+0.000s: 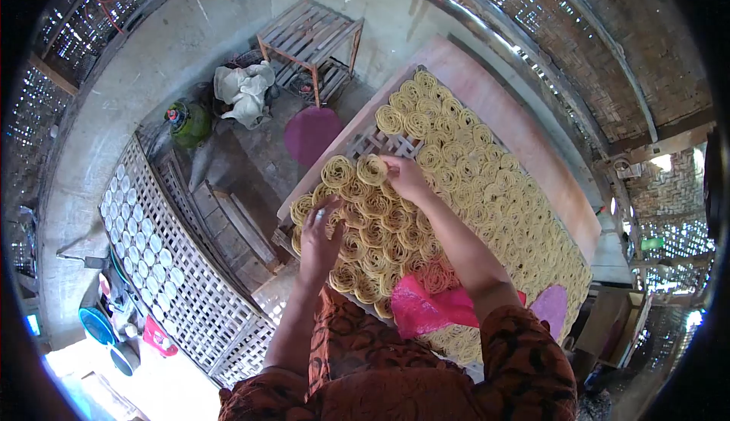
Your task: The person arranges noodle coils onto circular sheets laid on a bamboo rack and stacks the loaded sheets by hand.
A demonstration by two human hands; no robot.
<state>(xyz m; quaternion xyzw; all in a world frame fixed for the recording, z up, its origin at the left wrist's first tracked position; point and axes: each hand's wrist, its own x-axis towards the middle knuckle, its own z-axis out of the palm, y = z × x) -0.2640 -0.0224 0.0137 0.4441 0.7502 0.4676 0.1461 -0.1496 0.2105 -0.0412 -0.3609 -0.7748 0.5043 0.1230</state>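
Rows of round, coiled yellow noodle nests cover a large woven bamboo tray. My right hand is closed on the edge of one noodle nest at the tray's far left part, thumb and fingers pinching its right side. Another nest lies just left of it. Over the nests nearer the left edge, my left hand rests with its fingers apart, a ring on one of them. Whether those fingertips grip a nest is hard to see. Bright pink cloth lies on the nests close to my body.
A second woven rack with pale round pieces stands at left. Behind are a slatted wooden rack, a purple round stool, a white sack and a green gas cylinder. A pinkish board borders the tray.
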